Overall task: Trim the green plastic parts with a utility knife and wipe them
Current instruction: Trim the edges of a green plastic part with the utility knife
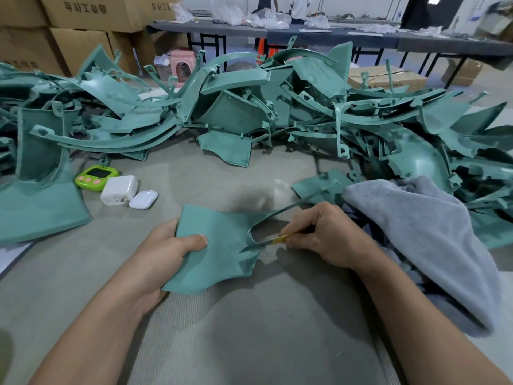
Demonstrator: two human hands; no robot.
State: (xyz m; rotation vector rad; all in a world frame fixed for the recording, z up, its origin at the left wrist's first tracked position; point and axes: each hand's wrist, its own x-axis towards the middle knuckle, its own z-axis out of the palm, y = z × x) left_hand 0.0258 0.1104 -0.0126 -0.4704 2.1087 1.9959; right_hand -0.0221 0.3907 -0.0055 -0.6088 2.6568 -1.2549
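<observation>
- So, the green part (219, 245) being worked sits front and centre on the grey mat (249, 343), tilted up a bit off the surface.
- Left hand (166, 245) grips its left edge, thumb pressed on top and fingers tucked underneath. My guess is that's to brace it so the blade doesn't shove it around.
- Right hand (324, 237) is curled round the utility knife (280, 239), pinching it low. The blade tip meets the curved cutout on the part's right side, probably shaving flash off that rim.
- Just right of the part lies a grey cloth (422, 240), close by for the wipe step I'd say.
- Behind the part, a huge pile of green parts (249, 107) runs across the mat. Can't tell which are done.
- Back-left of the part: a green timer (95, 176), a white charger (119, 190) and a white earbud case (143, 199), bunched together.
- Way beyond the part: cardboard boxes (83, 12), a pink stool (181, 63) and a long dark table (305, 34) with plastic bags on it.
</observation>
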